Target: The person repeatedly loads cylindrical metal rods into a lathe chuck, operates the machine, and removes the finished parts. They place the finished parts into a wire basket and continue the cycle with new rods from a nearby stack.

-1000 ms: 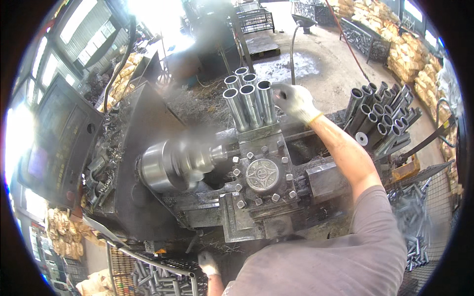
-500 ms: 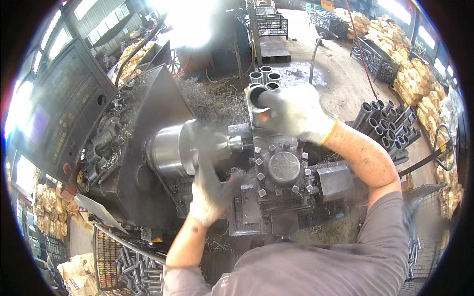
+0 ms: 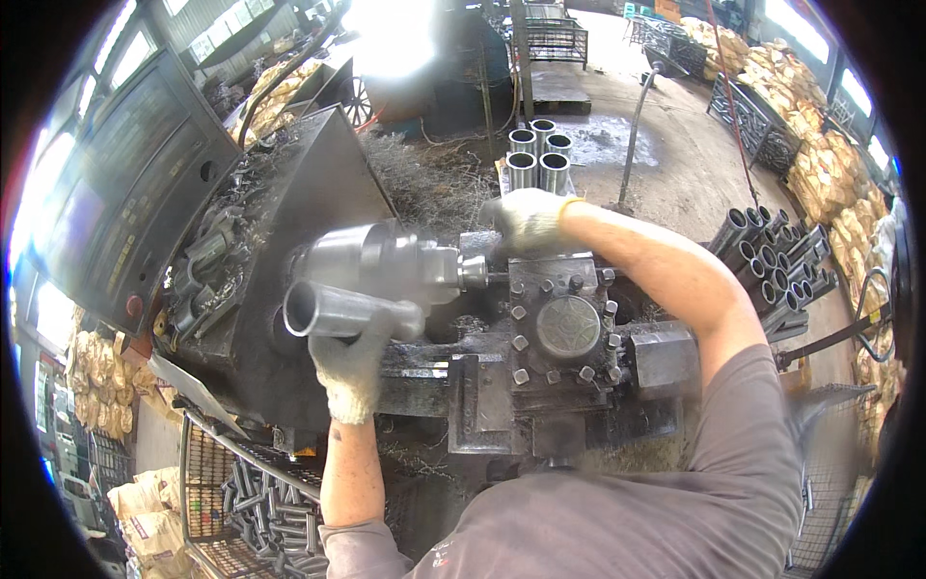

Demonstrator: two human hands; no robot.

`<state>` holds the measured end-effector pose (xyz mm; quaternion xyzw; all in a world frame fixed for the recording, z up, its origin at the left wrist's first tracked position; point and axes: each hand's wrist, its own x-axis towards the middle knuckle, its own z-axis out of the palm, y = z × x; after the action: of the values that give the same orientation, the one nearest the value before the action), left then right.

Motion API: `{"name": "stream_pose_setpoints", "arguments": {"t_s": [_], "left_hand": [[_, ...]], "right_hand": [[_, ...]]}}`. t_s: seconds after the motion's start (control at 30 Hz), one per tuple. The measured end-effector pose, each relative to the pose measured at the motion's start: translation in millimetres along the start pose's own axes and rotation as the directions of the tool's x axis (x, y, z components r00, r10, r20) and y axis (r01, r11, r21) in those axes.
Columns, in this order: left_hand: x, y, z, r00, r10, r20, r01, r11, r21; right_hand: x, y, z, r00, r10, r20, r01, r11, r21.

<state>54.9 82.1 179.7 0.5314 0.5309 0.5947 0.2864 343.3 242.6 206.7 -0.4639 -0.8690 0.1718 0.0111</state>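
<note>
My left hand (image 3: 349,372), in a whitish glove with grey fingers, is closed round a metal tube (image 3: 338,311). The tube lies tilted in front of the lathe chuck (image 3: 352,256), its open end facing left. My right hand (image 3: 531,220), gloved too, is stretched out behind the square tool post (image 3: 567,326). Its dark fingertips are blurred, and whether they grip anything does not show. Close to it, a pointed centre (image 3: 473,272) sits to the right of the chuck. Several thick tubes (image 3: 522,172) stand upright just beyond the right hand.
A pile of metal tubes (image 3: 767,261) lies at the right. At lower left, a wire basket (image 3: 207,492) holds short metal rods (image 3: 275,511). Metal shavings (image 3: 424,183) lie behind the chuck. A dark panel (image 3: 125,203) rises at the left. Stacked sacks (image 3: 830,174) line the far right.
My left hand has drawn back left and toward me from the chuck, and a tube now shows in it. My right hand has come away from the tube it was at, near the standing tubes.
</note>
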Motion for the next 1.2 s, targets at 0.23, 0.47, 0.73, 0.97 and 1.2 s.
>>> {"name": "stream_pose_setpoints", "arguments": {"t_s": [0.23,0.47,0.73,0.97,1.2], "left_hand": [[-63,-21,20,0.986,0.018,0.167,-0.016,1.0,-0.013],[-139,-109,44,0.903,-0.21,0.375,0.196,0.978,0.076],[-148,-129,61,0.924,-0.032,0.38,-0.038,0.984,0.175],[-146,-103,19,0.886,0.306,0.348,-0.332,0.943,0.016],[-204,-80,-32,0.779,-0.286,0.558,0.605,0.575,-0.551]], "right_hand": [[95,9,101,0.964,0.015,0.264,0.006,0.997,-0.078],[108,10,92,0.887,-0.008,0.463,-0.016,0.999,0.048],[10,27,29,0.998,0.035,0.046,-0.005,0.847,-0.531],[-143,-113,8,0.837,0.277,-0.472,-0.443,0.849,-0.287],[-204,-255,154,0.94,0.278,-0.196,-0.244,0.952,0.183]]}}
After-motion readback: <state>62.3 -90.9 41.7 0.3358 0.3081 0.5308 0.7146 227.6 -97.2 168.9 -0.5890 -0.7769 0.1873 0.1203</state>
